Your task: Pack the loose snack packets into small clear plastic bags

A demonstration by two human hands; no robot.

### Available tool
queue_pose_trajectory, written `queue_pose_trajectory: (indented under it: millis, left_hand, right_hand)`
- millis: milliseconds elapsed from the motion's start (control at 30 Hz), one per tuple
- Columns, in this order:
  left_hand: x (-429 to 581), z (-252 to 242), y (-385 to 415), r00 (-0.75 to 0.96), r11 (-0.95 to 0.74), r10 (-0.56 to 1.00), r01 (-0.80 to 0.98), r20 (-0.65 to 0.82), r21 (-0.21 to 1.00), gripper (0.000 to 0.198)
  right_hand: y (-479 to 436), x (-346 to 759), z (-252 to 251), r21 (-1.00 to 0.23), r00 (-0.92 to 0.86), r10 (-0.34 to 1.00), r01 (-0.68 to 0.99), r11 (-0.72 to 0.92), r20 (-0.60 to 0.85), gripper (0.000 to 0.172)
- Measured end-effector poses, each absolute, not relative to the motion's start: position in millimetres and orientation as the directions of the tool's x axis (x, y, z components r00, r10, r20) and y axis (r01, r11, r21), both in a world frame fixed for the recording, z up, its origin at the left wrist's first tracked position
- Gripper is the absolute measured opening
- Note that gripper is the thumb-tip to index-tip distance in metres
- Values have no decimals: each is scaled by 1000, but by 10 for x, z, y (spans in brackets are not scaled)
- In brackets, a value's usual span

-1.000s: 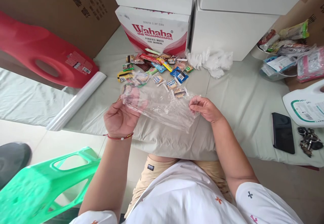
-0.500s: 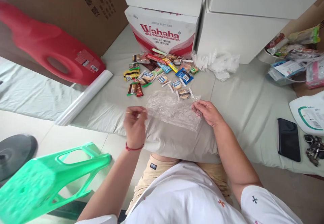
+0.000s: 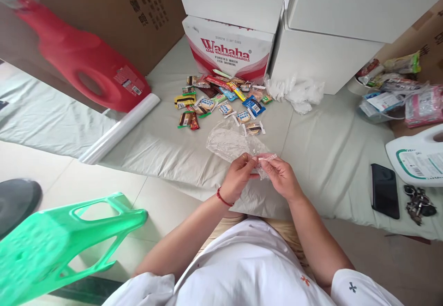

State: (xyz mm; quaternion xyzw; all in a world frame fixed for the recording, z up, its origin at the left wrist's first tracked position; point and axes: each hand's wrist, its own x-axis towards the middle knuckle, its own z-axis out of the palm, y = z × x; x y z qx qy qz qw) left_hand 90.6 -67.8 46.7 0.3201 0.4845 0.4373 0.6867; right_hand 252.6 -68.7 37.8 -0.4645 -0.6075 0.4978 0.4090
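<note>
Soft light falls brighter left of the left hand (image 3: 237, 177), where the floor (image 3: 27, 163) looks pale; right of the right hand (image 3: 283, 177) it is dim. Beyond both, the plastic bag (image 3: 224, 142) glints; far left, the green stool (image 3: 44, 237) looks stretched, slightly blurred.

- We see a transparent, colourless bag (image 3: 224, 145).
- We spot red, yellow and blue wrappers (image 3: 228, 94), far.
- We find the far-left jug (image 3: 109, 73) red, the near-left stool (image 3: 39, 243) green.

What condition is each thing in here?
Clear bag: crumpled
Left hand: pinching the bag
Right hand: pinching the bag
Snack packets: loosely heaped, some scattered
Whitish plastic: crumpled
Plastic roll: rolled up
Phone: lying flat, screen dark
Keys: bunched together
Red jug: unclear whether capped
Green stool: unclear whether upright
</note>
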Motion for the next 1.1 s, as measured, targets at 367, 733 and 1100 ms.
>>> queue_pose_trajectory:
  millis: [367,733,1100]
  left_hand:
    - [538,389,-768,125,496,851,-510,-510,703,26]
    - [85,205,-1097,96,463,862,-551,-498,694,22]
    - [202,233,-1189,188,402,915,-486,-356,776,22]
  right_hand:
    - [-741,2649,175,-941,150,947,-235,-245,-284,45]
    - [-1030,3439,345,-917,18,950,254,-307,-313,61]
    - [-305,2538,249,-947,-233,928,203,-248,-292,53]
